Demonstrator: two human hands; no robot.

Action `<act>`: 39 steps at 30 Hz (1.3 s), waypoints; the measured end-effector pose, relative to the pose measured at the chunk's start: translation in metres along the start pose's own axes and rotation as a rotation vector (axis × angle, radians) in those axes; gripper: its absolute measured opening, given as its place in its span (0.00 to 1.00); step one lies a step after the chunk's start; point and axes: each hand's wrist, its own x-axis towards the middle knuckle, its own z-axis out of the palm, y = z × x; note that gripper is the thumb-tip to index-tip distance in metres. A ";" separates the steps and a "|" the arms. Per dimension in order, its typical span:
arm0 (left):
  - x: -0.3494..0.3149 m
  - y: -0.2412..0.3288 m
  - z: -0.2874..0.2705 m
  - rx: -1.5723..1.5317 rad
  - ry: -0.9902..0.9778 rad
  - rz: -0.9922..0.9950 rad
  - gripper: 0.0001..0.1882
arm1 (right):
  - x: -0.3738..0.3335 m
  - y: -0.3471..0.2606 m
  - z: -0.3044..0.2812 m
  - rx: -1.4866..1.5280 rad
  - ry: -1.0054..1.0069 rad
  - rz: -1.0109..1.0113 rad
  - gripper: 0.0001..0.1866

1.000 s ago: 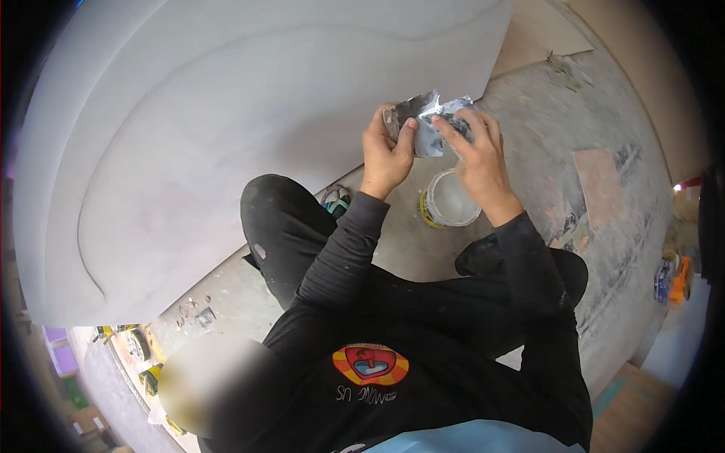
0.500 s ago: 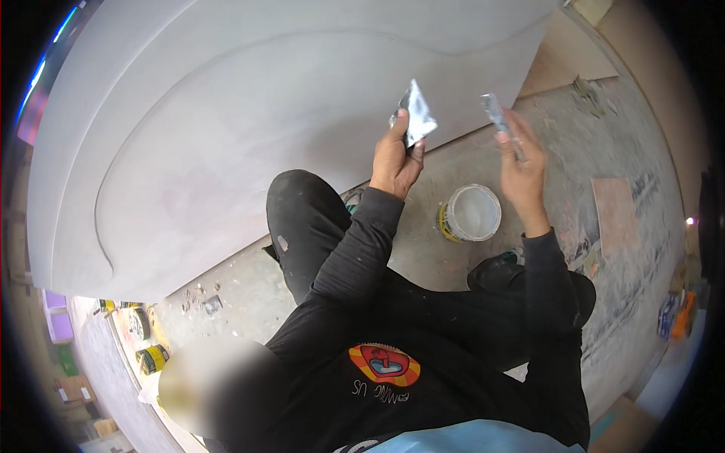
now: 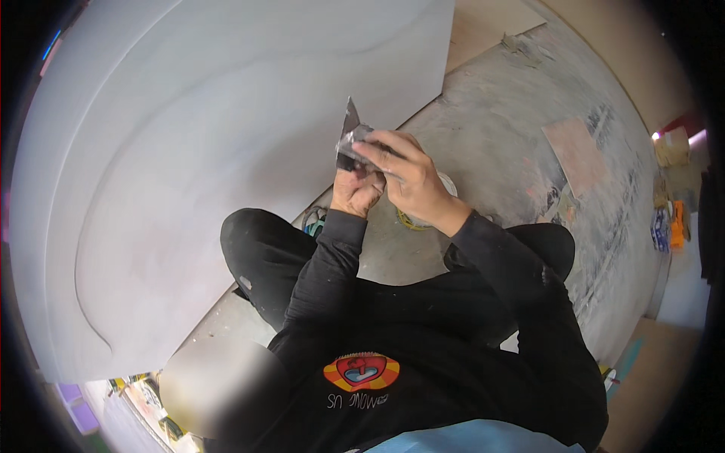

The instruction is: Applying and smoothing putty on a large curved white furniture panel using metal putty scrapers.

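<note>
My left hand (image 3: 355, 193) is closed on a flat metal putty scraper (image 3: 350, 119), tilted so that a pointed corner sticks up. My right hand (image 3: 414, 180) reaches across from the right and grips a second, smaller metal scraper (image 3: 355, 140). The two blades meet or overlap in front of the large grey-white panel (image 3: 189, 143); whether they press together I cannot tell. My right hand partly hides the left fingers. Beneath my right wrist, mostly covered, stands a round bucket (image 3: 447, 183) with a pale rim.
A pinkish-brown board (image 3: 575, 155) lies on the dusty floor (image 3: 491, 136) to the right. Scraps (image 3: 521, 51) lie near the panel's far edge. Farther right is an orange object (image 3: 677, 226). My bent left knee (image 3: 253, 234) is beside the panel, and several containers sit at lower left.
My right hand has moved left, bringing its scraper against or over the left one. The left scraper has turned more edge-on. The whole view has shifted, and the bucket is now largely covered.
</note>
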 end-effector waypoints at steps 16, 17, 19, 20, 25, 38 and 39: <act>0.013 0.001 0.023 0.485 0.228 0.453 0.18 | 0.010 0.067 -0.051 0.816 0.353 0.925 0.16; 0.017 0.000 0.020 0.544 0.179 0.491 0.19 | 0.008 0.062 -0.050 0.915 0.392 1.009 0.19; 0.024 0.008 0.003 0.528 0.090 0.413 0.19 | 0.005 0.057 -0.041 0.902 0.201 1.118 0.25; 0.023 0.008 0.002 0.488 0.068 0.380 0.18 | 0.004 0.057 -0.033 0.930 0.125 1.165 0.26; 0.008 -0.012 0.020 0.726 0.014 0.534 0.22 | 0.001 0.050 -0.027 0.879 0.139 1.185 0.36; -0.007 -0.017 0.029 0.707 0.015 0.514 0.17 | 0.000 0.082 -0.027 0.553 0.851 1.025 0.28; -0.009 -0.013 0.026 0.697 0.054 0.537 0.15 | 0.005 0.068 -0.022 0.636 0.972 0.952 0.25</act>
